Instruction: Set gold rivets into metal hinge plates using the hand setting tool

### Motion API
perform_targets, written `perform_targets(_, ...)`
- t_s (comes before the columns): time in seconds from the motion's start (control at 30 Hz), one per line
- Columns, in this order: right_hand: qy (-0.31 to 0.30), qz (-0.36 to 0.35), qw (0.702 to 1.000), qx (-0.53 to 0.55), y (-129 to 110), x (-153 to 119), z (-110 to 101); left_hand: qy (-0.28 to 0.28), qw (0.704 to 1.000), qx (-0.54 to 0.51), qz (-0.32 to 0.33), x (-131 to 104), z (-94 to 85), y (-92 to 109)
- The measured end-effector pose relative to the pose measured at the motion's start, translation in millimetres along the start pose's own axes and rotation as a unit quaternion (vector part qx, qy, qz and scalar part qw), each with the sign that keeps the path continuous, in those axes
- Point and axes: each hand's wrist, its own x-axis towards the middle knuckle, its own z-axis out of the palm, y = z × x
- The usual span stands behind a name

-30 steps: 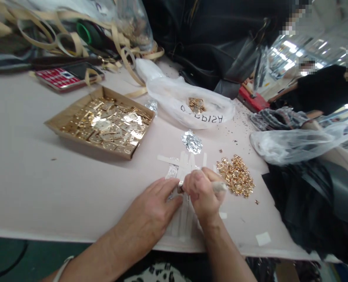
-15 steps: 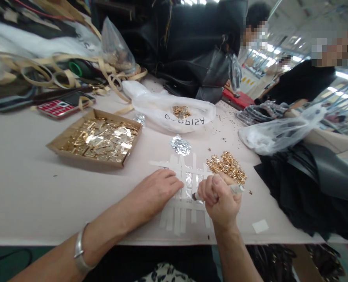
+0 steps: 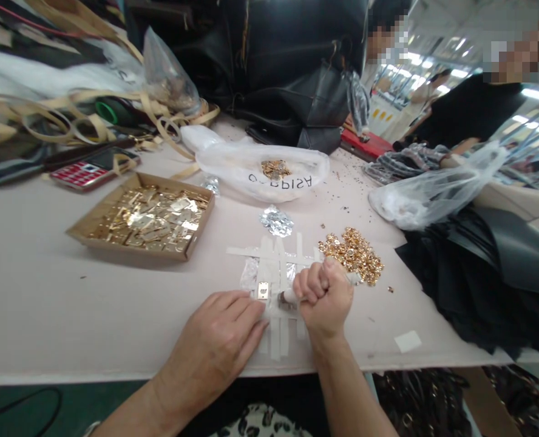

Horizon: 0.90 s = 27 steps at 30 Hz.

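Note:
A small gold metal plate (image 3: 263, 291) with a mark in its middle lies on the taped patch (image 3: 276, 258) of the table. My left hand (image 3: 221, 331) rests beside it, fingers stretched out and fingertips at the plate's left and lower edges. In a fist, my right hand (image 3: 326, 297) holds a white rod-shaped tool (image 3: 291, 296). Its dark end points left, close to the plate but apart from it. The other end sticks out behind the fist. Beyond the hands lie silver flat pieces (image 3: 276, 221) and a heap of small gold fittings (image 3: 354, 255).
A cardboard tray (image 3: 128, 244) of gold plates stands at left. Behind are a white plastic bag (image 3: 224, 161) holding gold pieces and black leather bags (image 3: 288, 79). Black sheets (image 3: 451, 285) and a clear bag (image 3: 424, 197) lie at right. A person in black (image 3: 461, 109) is beyond.
My left hand has drawn back toward me and left, uncovering the gold plate. My right hand has shifted left with the tool, its dark end nearer the plate.

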Motion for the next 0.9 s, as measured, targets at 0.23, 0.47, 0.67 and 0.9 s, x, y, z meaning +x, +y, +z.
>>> perform_targets(0.23,0.120,0.086,0.986,0.073,17,18,-2,-0.024,0.999,-0.016,0.044,-4,4.1,-14)
perform_targets(0.47,0.137,0.117,0.981,0.066,22,23,-4,-0.018,0.998,-0.041,0.039,-5,6.2,-13)
perform_targets(0.67,0.135,0.122,0.981,0.072,24,23,-4,-0.049,0.998,-0.032,0.028,-4,4.8,-15)
perform_targets(0.9,0.095,0.114,0.988,0.050,22,24,-5,-0.062,0.997,-0.043,0.028,-3,5.3,-21)
